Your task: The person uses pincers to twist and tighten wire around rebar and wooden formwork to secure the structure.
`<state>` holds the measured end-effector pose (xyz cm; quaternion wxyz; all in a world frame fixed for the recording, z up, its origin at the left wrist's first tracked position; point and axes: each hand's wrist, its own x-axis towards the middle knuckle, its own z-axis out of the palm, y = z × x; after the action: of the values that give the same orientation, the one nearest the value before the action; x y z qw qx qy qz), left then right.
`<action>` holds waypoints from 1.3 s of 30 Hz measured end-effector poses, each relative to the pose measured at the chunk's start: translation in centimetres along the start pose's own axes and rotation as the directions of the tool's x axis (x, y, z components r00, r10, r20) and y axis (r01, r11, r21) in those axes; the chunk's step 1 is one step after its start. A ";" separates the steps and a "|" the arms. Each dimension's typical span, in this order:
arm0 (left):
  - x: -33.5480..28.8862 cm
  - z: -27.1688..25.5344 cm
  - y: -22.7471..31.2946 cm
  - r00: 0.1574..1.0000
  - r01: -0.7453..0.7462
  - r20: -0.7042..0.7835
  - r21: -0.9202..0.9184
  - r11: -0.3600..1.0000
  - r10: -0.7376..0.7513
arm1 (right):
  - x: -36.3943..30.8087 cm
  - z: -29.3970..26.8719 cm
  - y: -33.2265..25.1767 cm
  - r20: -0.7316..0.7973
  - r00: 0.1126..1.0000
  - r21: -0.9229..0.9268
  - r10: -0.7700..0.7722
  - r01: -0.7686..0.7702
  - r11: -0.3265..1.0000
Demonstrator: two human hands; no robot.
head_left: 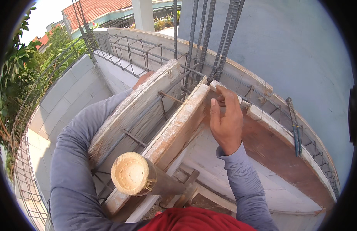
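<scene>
My left arm reaches around the outer side of a pale, mortar-stained board point(134, 109). Only part of my left hand point(143, 79) shows at that board's far end; its fingers are hidden. My right hand point(227, 121) is raised beside the far end of a second formwork board point(180, 129), thumb apart from the bent fingers, nothing visible in it. Its fingertips are close to the top edge of a brown curved panel point(278, 144); whether they touch cannot be told. Between the two boards runs a rebar cage point(138, 115) with tied stirrups.
A bamboo post point(130, 174) with a cut end stands close in front of me. Vertical rebars point(203, 38) rise at the far junction. Pincers with blue handles point(296, 133) hang on the curved form's edge at right. A block wall point(66, 88) stands left, a grey-blue wall point(294, 50) right.
</scene>
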<state>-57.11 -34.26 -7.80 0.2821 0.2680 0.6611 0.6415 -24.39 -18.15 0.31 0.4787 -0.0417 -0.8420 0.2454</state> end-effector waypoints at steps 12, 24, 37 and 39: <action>2.0 -1.8 0.9 0.996 -0.028 -0.074 0.163 0.986 0.041 | 12.9 6.3 1.9 0.778 0.626 -0.086 -0.044 0.176 0.981; 2.2 -2.5 1.2 0.991 -0.068 -0.098 0.224 0.972 0.092 | 13.2 6.9 0.3 0.709 0.705 0.021 -0.026 0.015 1.000; 8.1 -4.1 -5.6 0.937 -0.313 0.219 0.872 0.377 0.272 | 14.4 10.3 -2.5 0.473 0.846 -0.021 -0.246 0.290 0.957; 9.3 -0.1 -6.3 0.982 -0.157 0.060 0.793 0.589 0.181 | 15.5 9.3 -1.1 0.454 0.873 -0.095 -0.182 0.250 0.964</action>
<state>-63.66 -27.86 -14.41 0.0629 0.4180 0.8520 0.3090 -40.26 -17.85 9.10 0.2955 0.0733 -0.9438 0.1288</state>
